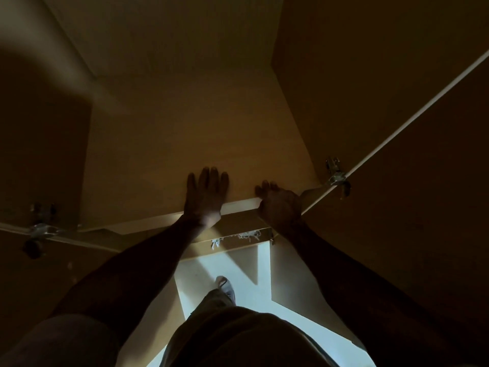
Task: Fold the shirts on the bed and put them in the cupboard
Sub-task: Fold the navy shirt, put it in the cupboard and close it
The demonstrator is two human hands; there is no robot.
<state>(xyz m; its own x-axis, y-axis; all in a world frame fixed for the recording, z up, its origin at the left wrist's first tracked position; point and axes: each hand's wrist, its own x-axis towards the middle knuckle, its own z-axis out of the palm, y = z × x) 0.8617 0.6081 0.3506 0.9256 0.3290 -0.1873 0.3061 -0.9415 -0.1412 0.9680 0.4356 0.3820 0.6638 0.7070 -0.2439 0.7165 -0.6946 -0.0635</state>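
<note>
Dim cupboard interior: smooth tan laminate boards, matte, with pale edge banding. Flat rectangular tan shelf board fills mid-view. Left hand lies palm-down on the shelf's front edge, fingers straight and slightly apart, holding nothing. Right hand sits at the same edge just beside it, fingers curled over the lip; grip detail unclear in shadow. Both doors stand open: right door with metal hinge, left door with metal hinge. Lower board edge chipped, ragged white. No shirts visible. Glossy white floor below; grey shoe.
</note>
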